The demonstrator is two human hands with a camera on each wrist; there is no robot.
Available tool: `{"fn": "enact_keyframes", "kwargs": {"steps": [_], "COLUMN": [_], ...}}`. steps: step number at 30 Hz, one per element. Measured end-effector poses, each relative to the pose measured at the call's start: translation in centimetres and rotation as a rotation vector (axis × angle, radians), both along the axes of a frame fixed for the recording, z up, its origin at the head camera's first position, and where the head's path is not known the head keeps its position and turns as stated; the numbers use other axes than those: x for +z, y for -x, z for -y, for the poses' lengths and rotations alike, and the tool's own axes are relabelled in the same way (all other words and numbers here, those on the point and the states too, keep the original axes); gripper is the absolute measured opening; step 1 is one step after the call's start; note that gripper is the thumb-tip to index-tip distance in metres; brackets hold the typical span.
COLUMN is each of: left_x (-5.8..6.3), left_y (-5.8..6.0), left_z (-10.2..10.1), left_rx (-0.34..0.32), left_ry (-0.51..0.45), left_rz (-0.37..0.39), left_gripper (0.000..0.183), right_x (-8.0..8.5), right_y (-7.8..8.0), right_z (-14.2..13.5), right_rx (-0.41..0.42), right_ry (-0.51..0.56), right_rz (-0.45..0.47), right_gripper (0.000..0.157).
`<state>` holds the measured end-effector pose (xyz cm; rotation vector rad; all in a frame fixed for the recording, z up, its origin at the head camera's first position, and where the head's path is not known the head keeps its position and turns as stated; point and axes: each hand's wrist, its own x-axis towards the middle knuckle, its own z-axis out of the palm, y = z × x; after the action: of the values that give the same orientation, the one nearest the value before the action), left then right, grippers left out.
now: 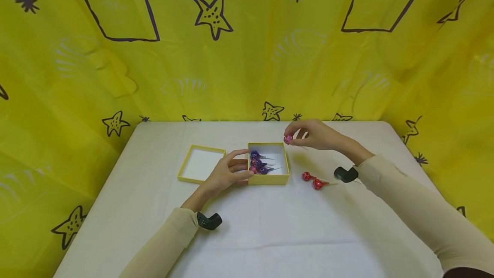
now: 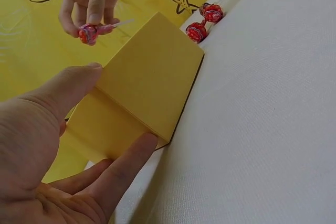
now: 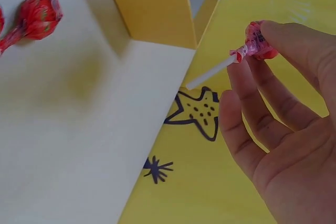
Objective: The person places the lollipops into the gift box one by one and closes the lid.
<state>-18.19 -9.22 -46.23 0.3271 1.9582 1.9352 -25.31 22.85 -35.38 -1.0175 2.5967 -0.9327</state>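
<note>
A lollipop in a pink-red wrapper [image 3: 261,43] is pinched by its candy end between the thumb and fingers of my right hand [image 1: 317,134]. Its white stick points out from the hand, toward the table in the right wrist view. This hand is raised just beyond the back right corner of an open yellow box [image 1: 270,179]. My left hand [image 1: 223,176] holds the box at its left side, thumb and fingers spread across the wall. Inside the box, several purple and reddish lollipops [image 1: 255,155] lie at the left, sticks toward the right.
Two red-wrapped lollipops [image 1: 318,184] lie on the white-covered table [image 1: 266,226], right of the box. A shallow yellow-rimmed lid [image 1: 184,178] with a white inside lies left of the box. Behind the table hangs a yellow curtain [image 1: 247,72] with star drawings.
</note>
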Motion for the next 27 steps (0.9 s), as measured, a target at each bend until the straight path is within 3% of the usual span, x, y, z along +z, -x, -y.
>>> {"fn": "enact_keyframes", "kwargs": {"steps": [13,27], "left_x": [0.2,0.2], "left_y": [-0.1,-0.1], "left_z": [-0.2,-0.2], "left_rx": [0.007,0.016], "left_ry": [0.019,0.033], "left_rz": [-0.022,-0.001], "left_gripper": [0.075,0.075], "right_x": [0.9,-1.1], "right_y": [0.5,0.7], "right_z": [2.9,5.3], "right_rx": [0.039,0.093], "right_ry": [0.026,0.065], "right_rz": [-0.044,-0.044], "right_gripper": [0.019,0.019]}}
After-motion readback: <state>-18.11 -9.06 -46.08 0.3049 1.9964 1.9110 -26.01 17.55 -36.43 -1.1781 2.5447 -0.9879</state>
